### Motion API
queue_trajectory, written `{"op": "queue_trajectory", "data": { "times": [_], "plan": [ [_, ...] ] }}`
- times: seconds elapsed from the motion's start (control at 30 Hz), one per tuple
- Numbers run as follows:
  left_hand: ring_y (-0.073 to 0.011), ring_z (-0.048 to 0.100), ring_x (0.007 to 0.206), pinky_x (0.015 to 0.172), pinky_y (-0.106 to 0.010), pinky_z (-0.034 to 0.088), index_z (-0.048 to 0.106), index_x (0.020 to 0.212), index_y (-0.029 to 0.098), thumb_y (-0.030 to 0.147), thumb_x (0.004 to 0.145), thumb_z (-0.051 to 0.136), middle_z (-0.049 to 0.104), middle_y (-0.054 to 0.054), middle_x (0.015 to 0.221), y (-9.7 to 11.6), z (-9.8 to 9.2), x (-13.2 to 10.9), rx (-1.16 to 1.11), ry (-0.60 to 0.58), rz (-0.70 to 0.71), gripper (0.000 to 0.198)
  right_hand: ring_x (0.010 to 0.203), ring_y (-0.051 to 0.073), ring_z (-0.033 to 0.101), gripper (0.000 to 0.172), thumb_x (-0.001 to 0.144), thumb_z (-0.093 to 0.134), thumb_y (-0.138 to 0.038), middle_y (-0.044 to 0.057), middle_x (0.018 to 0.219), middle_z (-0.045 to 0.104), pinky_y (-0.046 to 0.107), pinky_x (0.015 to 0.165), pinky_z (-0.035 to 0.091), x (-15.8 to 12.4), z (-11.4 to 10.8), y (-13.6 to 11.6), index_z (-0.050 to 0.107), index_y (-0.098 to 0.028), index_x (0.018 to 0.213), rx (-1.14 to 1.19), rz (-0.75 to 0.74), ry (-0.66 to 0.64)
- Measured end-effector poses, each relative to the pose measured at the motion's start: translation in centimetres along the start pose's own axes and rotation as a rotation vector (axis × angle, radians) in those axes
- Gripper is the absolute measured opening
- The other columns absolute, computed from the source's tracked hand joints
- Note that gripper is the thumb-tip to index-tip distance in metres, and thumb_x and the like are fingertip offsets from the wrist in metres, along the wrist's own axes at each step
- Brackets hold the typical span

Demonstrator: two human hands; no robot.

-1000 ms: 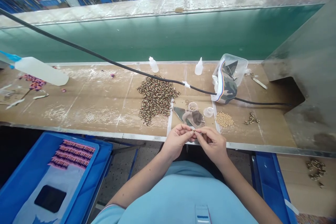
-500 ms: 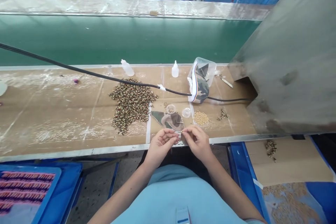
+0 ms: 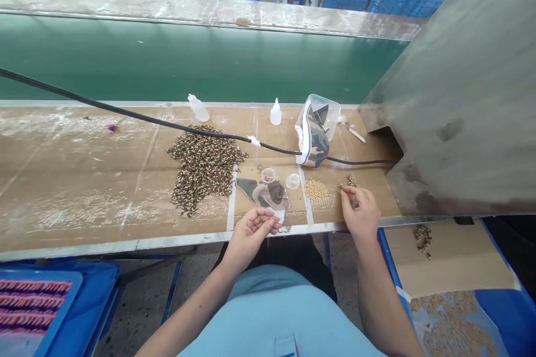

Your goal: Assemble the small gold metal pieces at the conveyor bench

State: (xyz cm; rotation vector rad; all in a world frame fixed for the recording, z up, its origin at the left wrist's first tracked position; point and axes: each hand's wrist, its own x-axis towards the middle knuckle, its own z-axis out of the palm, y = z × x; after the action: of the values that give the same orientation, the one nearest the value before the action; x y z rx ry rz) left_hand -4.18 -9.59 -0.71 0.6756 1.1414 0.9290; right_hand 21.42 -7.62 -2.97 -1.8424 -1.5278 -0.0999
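Fingers of the right hand have moved off from the centre and pinch narrowly at small brass fittings on the bench; any hold cannot be told. Left hand stays curled, its contents hidden, just before camouflage fabric scraps.
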Motion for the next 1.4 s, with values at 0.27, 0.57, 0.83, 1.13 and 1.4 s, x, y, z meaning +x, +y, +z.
{"op": "queue_trajectory", "data": {
  "times": [0.27,0.57,0.83,1.13,1.4],
  "plan": [
    [-0.0134,0.065,0.068,0.071,-0.026,0.053,0.059,0.082,0.015,0.039,0.064,0.077,0.068,-0.003,0.072,0.1,0.0,0.0,-0.001,-0.014,-0.011,0.035,0.06,0.013,0.056,0.024,0.088,0.051,-0.038,0.003,0.08,0.065,0.026,0.057,0.045,-0.6,-0.2,-0.7,0.068,-0.022,0.082,0.057,-0.114,-0.145],
    [-0.0137,0.064,0.068,0.071,-0.027,0.053,0.059,0.08,0.014,0.037,0.065,0.077,0.068,-0.003,0.07,0.1,0.0,0.0,0.001,-0.015,-0.004,0.032,0.069,0.016,0.059,0.032,0.092,0.04,-0.04,0.005,0.085,0.063,0.027,0.053,0.039,0.0,0.3,-0.1,0.064,-0.021,0.08,-0.074,-0.161,-0.281],
    [-0.0127,0.063,0.065,0.062,-0.023,0.05,0.065,0.075,0.013,0.035,0.064,0.077,0.069,-0.005,0.072,0.1,0.0,0.1,-0.057,-0.054,-0.025,0.027,0.078,0.018,0.059,0.022,0.092,0.044,-0.035,0.005,0.085,0.061,0.028,0.06,0.046,-0.5,-0.4,-3.9,0.059,-0.022,0.083,0.155,-0.251,-0.295],
    [-0.0103,0.058,0.056,0.062,-0.023,0.048,0.07,0.079,0.012,0.039,0.063,0.078,0.067,-0.004,0.063,0.7,-0.5,1.1,-0.054,-0.056,-0.02,0.033,0.074,0.013,0.061,0.016,0.092,0.047,-0.027,0.004,0.084,0.062,0.023,0.062,0.048,-2.3,2.3,-9.8,0.06,-0.021,0.086,0.428,-0.406,-0.475],
    [-0.0107,0.057,0.056,0.059,-0.023,0.046,0.07,0.076,0.013,0.041,0.065,0.075,0.066,-0.003,0.062,0.5,-0.8,1.2,-0.052,-0.063,0.027,0.031,0.074,0.013,0.063,0.016,0.09,0.05,-0.025,0.004,0.084,0.064,0.024,0.063,0.052,-3.5,3.6,-9.8,0.066,-0.023,0.089,0.503,-0.386,-0.364]
  ]
}}
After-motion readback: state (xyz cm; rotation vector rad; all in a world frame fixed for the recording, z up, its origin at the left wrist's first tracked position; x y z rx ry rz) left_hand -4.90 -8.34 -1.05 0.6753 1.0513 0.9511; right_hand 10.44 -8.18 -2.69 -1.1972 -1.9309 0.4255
